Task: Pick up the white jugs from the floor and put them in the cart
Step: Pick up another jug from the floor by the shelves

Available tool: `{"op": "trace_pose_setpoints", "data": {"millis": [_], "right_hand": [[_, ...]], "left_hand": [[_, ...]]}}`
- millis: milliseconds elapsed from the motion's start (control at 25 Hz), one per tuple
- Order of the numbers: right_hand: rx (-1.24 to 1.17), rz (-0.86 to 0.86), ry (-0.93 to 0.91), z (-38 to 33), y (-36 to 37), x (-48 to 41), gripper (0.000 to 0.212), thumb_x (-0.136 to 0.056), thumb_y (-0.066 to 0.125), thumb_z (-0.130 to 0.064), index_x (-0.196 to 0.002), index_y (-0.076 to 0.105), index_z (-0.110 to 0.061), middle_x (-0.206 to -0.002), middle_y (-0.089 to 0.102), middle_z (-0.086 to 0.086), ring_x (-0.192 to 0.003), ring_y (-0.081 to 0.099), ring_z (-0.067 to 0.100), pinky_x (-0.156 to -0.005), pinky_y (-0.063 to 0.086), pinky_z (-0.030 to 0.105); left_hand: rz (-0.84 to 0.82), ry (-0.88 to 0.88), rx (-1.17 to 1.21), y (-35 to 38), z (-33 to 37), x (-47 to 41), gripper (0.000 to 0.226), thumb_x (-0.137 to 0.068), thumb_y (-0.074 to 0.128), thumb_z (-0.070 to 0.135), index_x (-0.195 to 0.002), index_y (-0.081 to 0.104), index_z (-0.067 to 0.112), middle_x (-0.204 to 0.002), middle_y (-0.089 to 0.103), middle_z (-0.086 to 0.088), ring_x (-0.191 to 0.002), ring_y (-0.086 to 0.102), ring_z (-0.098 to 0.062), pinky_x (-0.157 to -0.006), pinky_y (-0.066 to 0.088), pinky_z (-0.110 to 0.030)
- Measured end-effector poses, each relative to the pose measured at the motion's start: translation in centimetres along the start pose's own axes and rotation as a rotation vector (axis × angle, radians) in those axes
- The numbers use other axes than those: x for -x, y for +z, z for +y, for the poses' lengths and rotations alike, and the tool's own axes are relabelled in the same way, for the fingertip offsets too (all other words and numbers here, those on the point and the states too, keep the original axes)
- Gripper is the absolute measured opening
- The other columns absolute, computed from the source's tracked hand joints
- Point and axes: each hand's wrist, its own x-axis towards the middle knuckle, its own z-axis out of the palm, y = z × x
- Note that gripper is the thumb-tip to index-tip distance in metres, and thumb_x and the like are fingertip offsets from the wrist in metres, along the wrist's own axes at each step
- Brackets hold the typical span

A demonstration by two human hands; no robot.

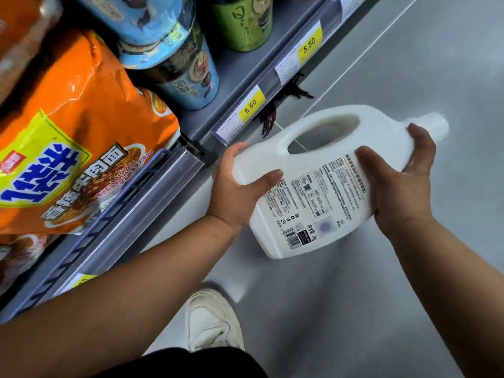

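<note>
A white jug (321, 170) with a built-in handle, a white cap and a printed back label lies on its side in the air above the grey floor. My left hand (240, 186) grips its handle-side edge, thumb on the label face and fingers curled behind. My right hand (401, 181) cups the opposite side near the neck, thumb on the label and fingers wrapped round the shoulder below the cap. No cart is in view.
A grey store shelf (231, 85) runs along the left with yellow 5.50 price tags, orange noodle packs (81, 137) and cup noodles (182, 77). A white shoe (212, 320) stands on the grey floor (409, 64), which stretches to the right.
</note>
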Motion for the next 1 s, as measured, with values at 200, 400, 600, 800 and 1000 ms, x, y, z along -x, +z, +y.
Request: {"op": "trace_pose_setpoints", "data": {"millis": [200, 400, 600, 800, 1000], "right_hand": [[-0.060, 0.105, -0.073, -7.9, -3.4, 3.4, 0.069, -0.071, 0.078, -0.032, -0.127, 0.039, -0.045, -0.124, 0.054, -0.013, -0.109, 0.061, 0.008, -0.093, 0.054, 0.044], [-0.072, 0.203, -0.188, -21.5, -7.2, 8.9, 0.070, -0.070, 0.078, -0.030, -0.127, 0.039, -0.043, -0.122, 0.052, -0.016, -0.109, 0.058, 0.003, -0.098, 0.051, 0.040], [-0.050, 0.231, -0.316, -37.8, -10.3, 15.5, 0.070, -0.072, 0.080, -0.024, -0.127, 0.039, -0.040, -0.122, 0.049, -0.018, -0.103, 0.054, -0.012, -0.098, 0.048, 0.024], [-0.115, 0.231, -0.462, -56.7, -12.8, 24.1, 0.072, -0.070, 0.080, -0.023, -0.128, 0.039, -0.038, -0.120, 0.048, -0.022, -0.099, 0.053, -0.017, -0.088, 0.045, 0.011], [-0.150, 0.159, -0.622, -73.2, -14.8, 33.3, 0.072, -0.071, 0.081, -0.023, -0.128, 0.040, -0.037, -0.124, 0.044, -0.023, -0.104, 0.049, -0.020, -0.090, 0.041, 0.007]], "left_hand": [[-0.129, 0.076, 0.021, 2.0, 8.6, 2.4, 0.073, -0.057, 0.087, 0.028, -0.120, 0.052, 0.032, -0.116, 0.063, 0.002, -0.107, 0.063, -0.014, -0.094, 0.054, -0.034], [-0.186, 0.186, 0.052, 3.3, 21.6, 7.9, 0.073, -0.062, 0.085, 0.021, -0.124, 0.050, 0.035, -0.122, 0.061, -0.002, -0.110, 0.062, -0.015, -0.101, 0.051, -0.042], [-0.216, 0.269, 0.101, 3.2, 37.5, 14.9, 0.071, -0.060, 0.086, 0.027, -0.121, 0.051, 0.035, -0.117, 0.062, 0.003, -0.103, 0.063, -0.005, -0.093, 0.053, -0.030], [-0.229, 0.381, 0.138, 1.6, 56.6, 23.8, 0.074, -0.060, 0.085, 0.023, -0.125, 0.050, 0.029, -0.113, 0.062, 0.014, -0.097, 0.062, 0.005, -0.084, 0.049, -0.017], [-0.191, 0.485, 0.208, -1.5, 72.6, 33.8, 0.074, -0.058, 0.087, 0.031, -0.123, 0.052, 0.040, -0.121, 0.063, 0.004, -0.109, 0.063, -0.012, -0.100, 0.051, -0.039]]}}
